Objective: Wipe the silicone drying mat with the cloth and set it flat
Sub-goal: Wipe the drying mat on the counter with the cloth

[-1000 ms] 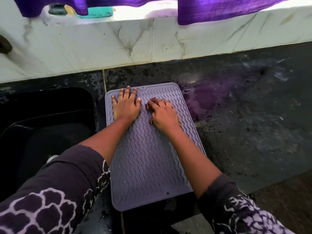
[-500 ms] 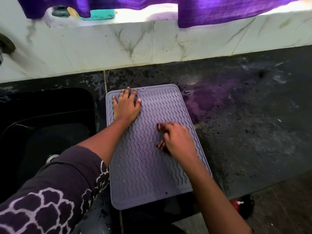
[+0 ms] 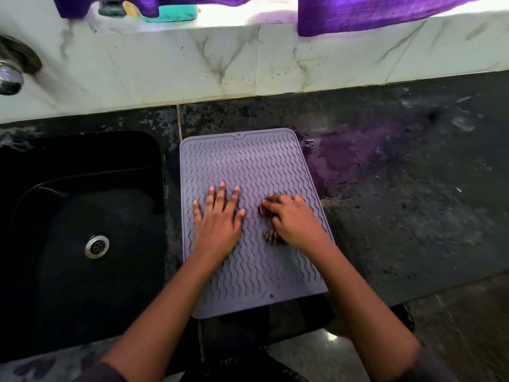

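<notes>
The silicone drying mat (image 3: 256, 161) lies on the tabletop (image 3: 399, 202) beside the sink (image 3: 82, 216). The left hand (image 3: 217, 219), fingers spread, presses it flat; the right hand (image 3: 292, 219) curls around the cloth (image 3: 271, 235) — best to wipe along the wavy ridges, with the mat pinned.

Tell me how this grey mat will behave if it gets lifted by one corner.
The mat is thin and hugs the counter, so it will probably droop, not stay stiff. The left hand presses it flat, which suggests it may slide on the wet stone.
</notes>
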Available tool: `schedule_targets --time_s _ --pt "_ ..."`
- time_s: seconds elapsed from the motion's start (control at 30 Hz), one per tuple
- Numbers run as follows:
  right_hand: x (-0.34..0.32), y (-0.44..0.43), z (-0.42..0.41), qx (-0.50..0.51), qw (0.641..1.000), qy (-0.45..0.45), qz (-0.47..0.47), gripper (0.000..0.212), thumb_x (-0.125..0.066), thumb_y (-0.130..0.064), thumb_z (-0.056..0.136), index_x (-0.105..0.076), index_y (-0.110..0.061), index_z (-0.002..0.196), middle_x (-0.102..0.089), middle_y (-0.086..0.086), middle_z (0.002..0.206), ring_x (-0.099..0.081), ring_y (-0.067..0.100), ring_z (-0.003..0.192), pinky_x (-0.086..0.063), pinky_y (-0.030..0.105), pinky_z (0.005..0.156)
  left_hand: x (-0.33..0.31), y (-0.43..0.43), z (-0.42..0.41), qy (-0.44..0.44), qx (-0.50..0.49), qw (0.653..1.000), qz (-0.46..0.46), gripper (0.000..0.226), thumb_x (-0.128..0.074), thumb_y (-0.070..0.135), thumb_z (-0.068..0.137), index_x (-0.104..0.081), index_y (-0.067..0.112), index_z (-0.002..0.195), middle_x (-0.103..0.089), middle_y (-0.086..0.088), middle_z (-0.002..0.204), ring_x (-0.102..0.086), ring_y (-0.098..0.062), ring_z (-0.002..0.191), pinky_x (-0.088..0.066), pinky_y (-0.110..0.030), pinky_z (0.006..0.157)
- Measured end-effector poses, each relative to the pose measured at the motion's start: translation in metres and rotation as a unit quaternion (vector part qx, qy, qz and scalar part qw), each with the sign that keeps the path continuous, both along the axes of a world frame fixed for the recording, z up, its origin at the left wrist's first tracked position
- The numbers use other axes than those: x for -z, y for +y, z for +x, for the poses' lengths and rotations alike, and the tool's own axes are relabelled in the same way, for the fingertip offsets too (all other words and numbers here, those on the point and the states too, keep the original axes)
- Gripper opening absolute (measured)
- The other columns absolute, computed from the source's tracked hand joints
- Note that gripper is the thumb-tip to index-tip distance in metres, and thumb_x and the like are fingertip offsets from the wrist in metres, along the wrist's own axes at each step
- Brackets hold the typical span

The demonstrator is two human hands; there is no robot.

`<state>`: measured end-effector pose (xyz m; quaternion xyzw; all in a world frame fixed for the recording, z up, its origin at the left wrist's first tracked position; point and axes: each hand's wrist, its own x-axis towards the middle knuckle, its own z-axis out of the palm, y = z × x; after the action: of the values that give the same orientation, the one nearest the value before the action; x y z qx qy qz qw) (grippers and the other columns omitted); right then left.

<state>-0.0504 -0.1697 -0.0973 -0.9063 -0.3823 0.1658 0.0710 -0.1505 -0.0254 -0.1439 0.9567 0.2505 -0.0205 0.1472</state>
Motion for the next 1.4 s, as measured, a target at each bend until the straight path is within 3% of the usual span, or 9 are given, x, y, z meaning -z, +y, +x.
schedule_targets --time_s 0.1,0.2,0.27,0.4,0.53,0.8,0.97,1.13,1.4 --pt "-0.012 -0.026 -0.012 -0.020 0.997 0.080 -0.011 0.043 -0.040 -0.021 0.094 -0.042 -0.028 0.136 -0.042 -0.004 0.138 -0.039 0.018 0.113 -0.034 0.032 0.096 0.003 0.001 -0.001 -0.021 0.002 1.000 0.012 0.057 -0.015 0.053 0.096 0.001 0.035 0.148 0.003 0.001 0.159 0.009 -0.020 0.146 0.011 -0.050 0.112" --pt "-0.024 -0.020 0.003 0.072 0.979 0.169 0.086 0.039 -0.040 -0.015 0.093 -0.051 -0.024 0.129 -0.053 -0.001 0.128 -0.047 0.012 0.098 -0.037 0.022 0.081 0.005 0.001 -0.003 -0.032 0.002 0.999 0.019 0.056 -0.015 0.052 0.096 -0.003 0.035 0.148 -0.002 0.001 0.160 0.005 -0.020 0.146 0.008 -0.050 0.113" --pt "-0.016 -0.004 0.010 0.114 0.980 0.098 0.129 0.041 -0.039 -0.018 0.094 -0.046 -0.025 0.133 -0.050 -0.001 0.133 -0.046 0.018 0.108 -0.037 0.030 0.090 0.005 0.000 -0.003 -0.038 0.000 0.999 0.024 0.056 -0.015 0.052 0.096 -0.006 0.035 0.148 -0.006 0.000 0.160 0.002 -0.020 0.146 0.008 -0.050 0.113" --pt "0.017 0.015 -0.007 0.042 0.998 -0.020 0.048 0.048 -0.035 -0.040 0.094 -0.026 -0.035 0.142 -0.028 -0.005 0.151 -0.021 0.023 0.137 -0.012 0.051 0.111 0.005 -0.001 -0.003 -0.046 -0.004 0.998 0.029 0.055 -0.017 0.050 0.097 -0.011 0.035 0.149 -0.011 0.000 0.159 -0.002 -0.021 0.146 0.005 -0.050 0.114" --pt "0.027 0.008 -0.020 0.056 0.994 -0.048 0.080 0.050 -0.035 -0.036 0.093 -0.030 -0.027 0.142 -0.035 0.000 0.147 -0.028 0.024 0.135 -0.025 0.045 0.107 0.004 -0.001 -0.003 -0.049 -0.007 0.998 0.029 0.055 -0.017 0.050 0.097 -0.011 0.034 0.149 -0.011 0.000 0.159 -0.002 -0.021 0.146 0.003 -0.051 0.114" --pt "0.017 -0.053 -0.086 0.023 0.999 -0.036 0.031 0.051 -0.036 -0.031 0.093 -0.029 -0.023 0.143 -0.037 0.001 0.146 -0.032 0.025 0.130 -0.030 0.041 0.103 0.004 -0.002 -0.005 -0.047 -0.007 0.998 0.028 0.054 -0.017 0.049 0.097 -0.010 0.034 0.149 -0.010 0.000 0.159 -0.001 -0.020 0.146 0.005 -0.050 0.114" --pt "0.006 -0.024 -0.052 0.078 0.987 -0.047 0.129 0.044 -0.036 -0.027 0.094 -0.039 -0.022 0.137 -0.044 0.002 0.141 -0.036 0.023 0.125 -0.034 0.042 0.101 0.003 -0.002 -0.004 -0.046 -0.007 0.999 0.024 0.054 -0.018 0.049 0.098 -0.010 0.033 0.149 -0.010 0.000 0.159 0.000 -0.020 0.146 0.005 -0.049 0.114" --pt "0.021 -0.002 -0.050 0.089 0.992 -0.048 0.077 0.050 -0.036 -0.037 0.094 -0.029 -0.026 0.142 -0.031 0.003 0.149 -0.023 0.026 0.137 -0.020 0.046 0.110 0.003 -0.004 -0.005 -0.055 -0.012 0.998 0.020 0.053 -0.019 0.048 0.098 -0.015 0.033 0.149 -0.013 0.000 0.159 -0.003 -0.020 0.146 0.003 -0.050 0.114" --pt "0.017 -0.047 -0.087 0.041 0.996 -0.076 0.024 0.048 -0.041 -0.031 0.092 -0.036 -0.020 0.139 -0.045 0.004 0.139 -0.040 0.025 0.119 -0.036 0.041 0.096 0.003 -0.003 -0.004 -0.050 -0.014 0.998 0.029 0.053 -0.019 0.047 0.098 -0.015 0.032 0.148 -0.013 0.000 0.159 -0.003 -0.020 0.146 0.002 -0.050 0.114"
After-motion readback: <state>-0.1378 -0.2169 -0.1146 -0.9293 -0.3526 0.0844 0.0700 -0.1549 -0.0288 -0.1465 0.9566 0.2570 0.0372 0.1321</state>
